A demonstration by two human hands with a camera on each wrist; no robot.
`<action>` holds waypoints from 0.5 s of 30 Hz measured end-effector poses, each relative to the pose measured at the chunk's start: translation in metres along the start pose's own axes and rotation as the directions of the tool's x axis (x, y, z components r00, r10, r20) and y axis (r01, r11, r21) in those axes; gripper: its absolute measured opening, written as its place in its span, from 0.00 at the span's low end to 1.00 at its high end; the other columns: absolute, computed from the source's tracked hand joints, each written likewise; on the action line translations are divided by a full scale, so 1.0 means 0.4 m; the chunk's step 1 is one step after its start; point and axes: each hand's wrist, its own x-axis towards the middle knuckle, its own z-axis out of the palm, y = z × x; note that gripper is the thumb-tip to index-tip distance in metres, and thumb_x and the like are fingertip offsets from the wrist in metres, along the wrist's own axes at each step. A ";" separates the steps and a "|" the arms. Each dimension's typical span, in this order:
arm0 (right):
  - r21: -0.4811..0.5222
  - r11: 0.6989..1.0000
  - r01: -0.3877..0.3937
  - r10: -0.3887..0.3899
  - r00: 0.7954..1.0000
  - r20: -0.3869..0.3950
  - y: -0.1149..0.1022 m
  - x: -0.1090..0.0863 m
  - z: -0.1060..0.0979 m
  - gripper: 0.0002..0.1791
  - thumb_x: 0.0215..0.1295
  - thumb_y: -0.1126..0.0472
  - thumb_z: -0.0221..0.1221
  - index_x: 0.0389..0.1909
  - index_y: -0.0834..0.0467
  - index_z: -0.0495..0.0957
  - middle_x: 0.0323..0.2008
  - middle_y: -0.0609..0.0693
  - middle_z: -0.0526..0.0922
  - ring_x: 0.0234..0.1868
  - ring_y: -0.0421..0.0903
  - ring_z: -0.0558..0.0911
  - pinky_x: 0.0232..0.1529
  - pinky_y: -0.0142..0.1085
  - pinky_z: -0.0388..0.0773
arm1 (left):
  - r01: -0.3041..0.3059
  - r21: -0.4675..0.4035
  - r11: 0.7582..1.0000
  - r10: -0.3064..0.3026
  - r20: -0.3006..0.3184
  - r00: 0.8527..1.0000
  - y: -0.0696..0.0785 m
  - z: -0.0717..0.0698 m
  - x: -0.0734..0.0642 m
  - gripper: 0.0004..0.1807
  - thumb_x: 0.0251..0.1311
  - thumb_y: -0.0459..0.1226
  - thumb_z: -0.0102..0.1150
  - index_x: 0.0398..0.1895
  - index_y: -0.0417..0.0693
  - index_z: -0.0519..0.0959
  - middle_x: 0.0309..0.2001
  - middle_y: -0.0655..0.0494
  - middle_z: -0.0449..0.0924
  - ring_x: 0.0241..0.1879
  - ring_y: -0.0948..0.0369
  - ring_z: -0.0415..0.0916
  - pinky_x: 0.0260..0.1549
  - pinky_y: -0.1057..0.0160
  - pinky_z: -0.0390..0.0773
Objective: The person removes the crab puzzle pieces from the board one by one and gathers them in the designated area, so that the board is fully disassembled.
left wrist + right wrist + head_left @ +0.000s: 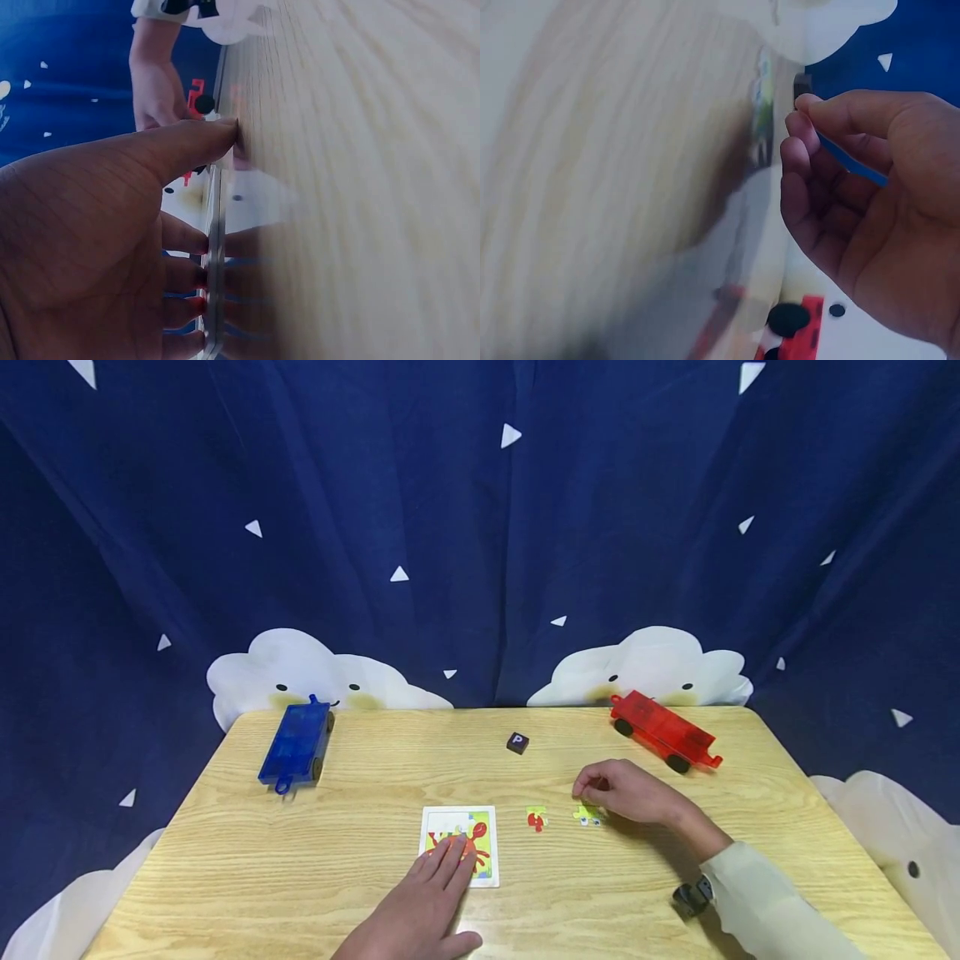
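Observation:
A small square crab puzzle (486,817) in a white frame lies on the table, its upper left showing white. My left hand (424,893) rests on it with straight fingers, the thumb held out to the side. In the left wrist view the fingertips meet the board's edge (215,262). My right hand (630,791) hovers at a yellow-green puzzle piece (585,815), fingers loosely curled and thumb near the index finger. Nothing shows between those fingers in the right wrist view. A second piece, with red on it (536,818), lies between the board and that hand.
A blue toy wagon (298,743) stands at the back left and a red toy wagon (663,727) at the back right. Between them sits a small dark block with a letter P (517,742). A dark blue curtain (465,527) hangs behind the table (300,868).

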 end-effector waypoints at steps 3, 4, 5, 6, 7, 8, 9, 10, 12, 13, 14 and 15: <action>0.013 0.999 0.040 -0.040 0.999 0.000 -0.022 0.021 0.010 0.08 0.73 0.69 0.58 0.40 0.57 0.85 0.31 0.48 0.83 0.30 0.40 0.75 0.34 0.34 0.73 | 0.003 -0.005 1.000 -0.002 0.003 1.000 -0.001 -0.001 -0.001 0.53 0.67 0.66 0.52 0.80 0.35 0.56 0.79 0.38 0.53 0.78 0.45 0.50 0.69 0.45 0.61; 0.019 0.999 0.050 -0.050 0.999 0.002 -0.030 0.029 0.015 0.08 0.73 0.69 0.58 0.41 0.57 0.85 0.31 0.48 0.83 0.29 0.40 0.75 0.33 0.33 0.73 | 0.004 -0.008 1.000 -0.004 0.007 1.000 -0.001 -0.002 -0.001 0.53 0.67 0.66 0.52 0.80 0.35 0.56 0.79 0.38 0.52 0.78 0.45 0.50 0.69 0.44 0.61; 0.026 0.998 0.057 -0.058 0.998 0.005 -0.041 0.037 0.020 0.08 0.73 0.69 0.58 0.41 0.58 0.85 0.30 0.49 0.83 0.28 0.40 0.75 0.33 0.33 0.73 | 0.005 -0.011 1.000 -0.005 0.007 1.000 -0.001 -0.002 -0.001 0.53 0.67 0.66 0.52 0.80 0.35 0.56 0.79 0.38 0.52 0.78 0.45 0.50 0.69 0.44 0.61; 0.032 0.997 0.067 -0.067 0.998 0.010 -0.052 0.045 0.025 0.08 0.73 0.69 0.58 0.41 0.58 0.85 0.30 0.50 0.83 0.28 0.39 0.75 0.32 0.33 0.73 | 0.007 -0.012 1.000 -0.007 0.008 1.000 -0.001 -0.002 0.000 0.53 0.67 0.66 0.52 0.80 0.35 0.56 0.79 0.38 0.52 0.78 0.45 0.49 0.69 0.44 0.61; 0.037 0.996 0.077 -0.078 0.997 0.014 -0.062 0.053 0.031 0.08 0.73 0.69 0.58 0.41 0.58 0.85 0.30 0.50 0.84 0.27 0.39 0.75 0.32 0.33 0.73 | 0.007 -0.013 1.000 -0.007 0.008 1.000 -0.001 -0.002 -0.001 0.53 0.67 0.66 0.52 0.80 0.35 0.56 0.79 0.38 0.52 0.78 0.45 0.49 0.69 0.44 0.61; 0.042 0.995 0.089 -0.090 0.996 0.018 -0.072 0.062 0.037 0.08 0.73 0.69 0.58 0.41 0.58 0.85 0.31 0.51 0.84 0.27 0.40 0.75 0.32 0.34 0.74 | 0.010 -0.019 1.000 -0.010 0.010 1.000 -0.001 -0.003 -0.001 0.53 0.67 0.66 0.52 0.80 0.35 0.55 0.80 0.39 0.52 0.78 0.45 0.49 0.69 0.44 0.61; 0.044 0.994 0.101 -0.102 0.995 0.023 -0.082 0.070 0.044 0.07 0.73 0.68 0.58 0.41 0.58 0.86 0.32 0.50 0.84 0.28 0.40 0.75 0.32 0.34 0.74 | 0.013 -0.021 1.000 -0.013 0.012 1.000 -0.001 -0.003 -0.001 0.53 0.67 0.66 0.53 0.80 0.36 0.55 0.80 0.39 0.52 0.78 0.45 0.49 0.69 0.44 0.61; 0.049 0.992 0.112 -0.114 0.993 0.031 -0.092 0.079 0.050 0.07 0.73 0.68 0.59 0.42 0.58 0.86 0.33 0.50 0.85 0.28 0.40 0.75 0.32 0.34 0.75 | 0.017 -0.024 1.000 -0.016 0.015 1.000 -0.001 -0.003 -0.001 0.53 0.67 0.66 0.53 0.80 0.36 0.55 0.80 0.39 0.52 0.78 0.45 0.49 0.69 0.44 0.61; 0.042 0.990 0.137 -0.139 0.989 0.047 -0.111 0.095 0.065 0.07 0.73 0.68 0.59 0.43 0.58 0.86 0.36 0.49 0.85 0.31 0.40 0.76 0.34 0.35 0.76 | 0.018 -0.029 0.999 -0.018 0.019 1.000 -0.001 -0.003 -0.001 0.53 0.67 0.67 0.52 0.80 0.36 0.55 0.80 0.39 0.51 0.78 0.45 0.49 0.69 0.44 0.61; 0.032 0.988 0.148 -0.150 0.987 0.055 -0.119 0.103 0.072 0.07 0.73 0.68 0.60 0.43 0.58 0.86 0.37 0.49 0.86 0.32 0.40 0.77 0.36 0.35 0.77 | 0.019 -0.032 0.999 -0.018 0.021 1.000 -0.001 -0.004 -0.001 0.53 0.67 0.67 0.52 0.80 0.36 0.55 0.80 0.40 0.52 0.78 0.45 0.49 0.69 0.44 0.61; 0.016 0.987 0.159 -0.160 0.985 0.062 -0.127 0.110 0.079 0.07 0.73 0.67 0.60 0.43 0.58 0.86 0.38 0.48 0.86 0.34 0.40 0.77 0.38 0.35 0.77 | 0.021 -0.032 0.999 -0.020 0.025 0.999 -0.001 -0.003 0.000 0.53 0.67 0.67 0.52 0.81 0.37 0.55 0.80 0.40 0.51 0.78 0.45 0.49 0.69 0.44 0.60; -0.001 0.986 0.167 -0.167 0.983 0.070 -0.136 0.117 0.087 0.07 0.73 0.67 0.60 0.43 0.58 0.87 0.40 0.47 0.86 0.35 0.39 0.77 0.40 0.35 0.77 | 0.022 -0.029 0.999 -0.021 0.027 0.999 -0.001 -0.003 0.001 0.53 0.67 0.67 0.51 0.81 0.37 0.55 0.80 0.40 0.52 0.78 0.46 0.48 0.69 0.44 0.60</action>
